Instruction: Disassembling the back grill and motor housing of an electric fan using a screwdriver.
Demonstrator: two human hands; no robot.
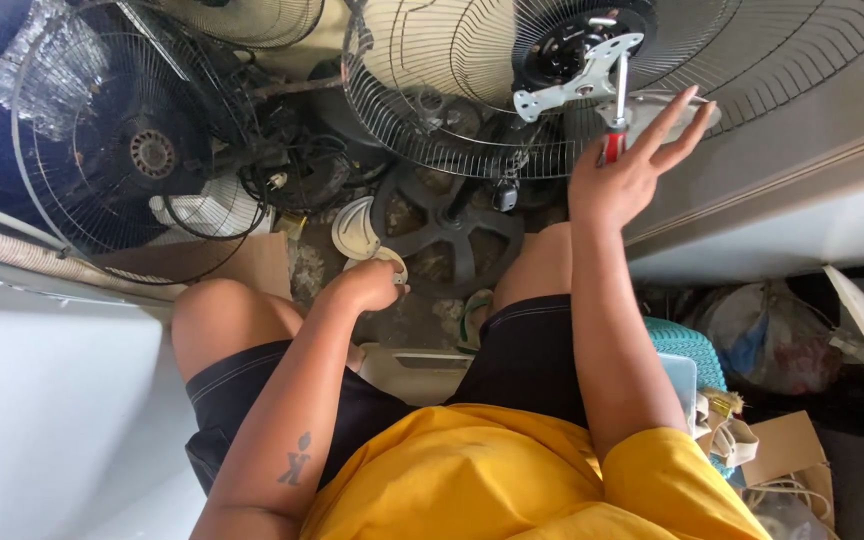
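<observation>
Nearest to me, lower centre of the frame, I see the yellow shirt [512, 470] and dark shorts [527, 350] of the seated person, knees apart.

Left hand [370, 285], centre of the frame: curled closed around a small pale part [389, 262] just above the floor; I cannot tell what the part is.

Right hand [624, 170], upper right of centre: fingers spread and largely released, the palm pressing a red-handled screwdriver [617, 110]. The shaft points up to a white metal bracket [577, 75] on the black motor hub [562, 45] of the wire fan guard [452, 110], top centre.

Status, as I judge it: the bracket sits on the hub with the driver engaged, so fastening work at this point is in progress, not finished. The guard carries no blade.

Farther back: a dark fan base [452, 225] on the floor at centre, and another fan guard [122, 140] at upper left.
</observation>
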